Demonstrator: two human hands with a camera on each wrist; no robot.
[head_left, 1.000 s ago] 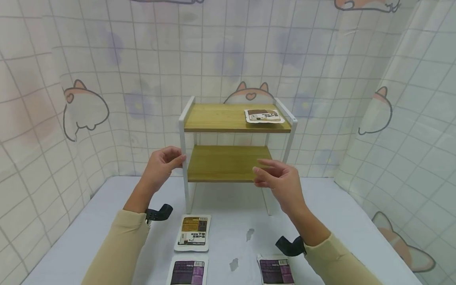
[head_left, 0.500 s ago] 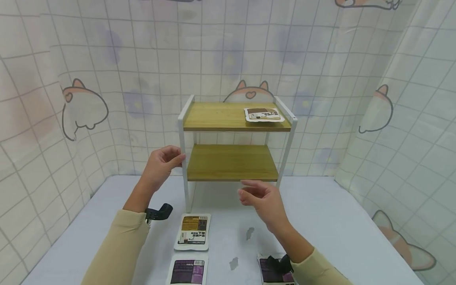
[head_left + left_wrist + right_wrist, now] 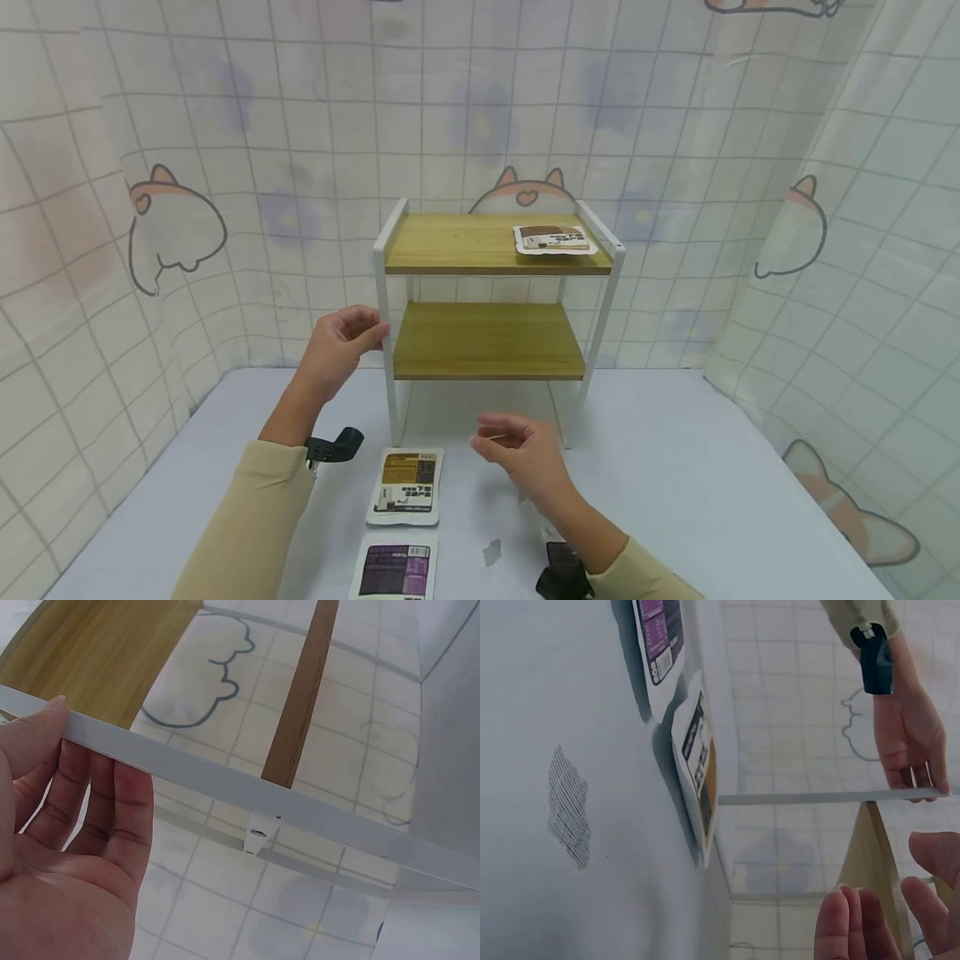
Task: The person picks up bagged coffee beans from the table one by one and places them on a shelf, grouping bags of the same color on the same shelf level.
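A two-tier rack with a white frame and wooden boards (image 3: 480, 342) stands at the back of the table. My left hand (image 3: 347, 335) holds its front left post (image 3: 225, 776), thumb in front and fingers behind. My right hand (image 3: 516, 448) hovers low over the table in front of the rack, fingers (image 3: 855, 922) loosely curled and holding nothing. One flat packet (image 3: 553, 239) lies on the top board at the right. A brown-labelled packet (image 3: 406, 487) lies on the table just left of my right hand, with a purple-labelled packet (image 3: 395, 571) nearer to me.
The white table (image 3: 690, 475) has small dark scuffs (image 3: 491, 552) near its middle. Tiled curtain walls with cat drawings (image 3: 176, 225) close in the left, back and right sides. Black wrist camera mounts (image 3: 333, 447) sit on both forearms.
My right hand came down from the lower board's front edge and moved left toward the table, covering the right purple packet with its arm. The left hand stayed on the post.
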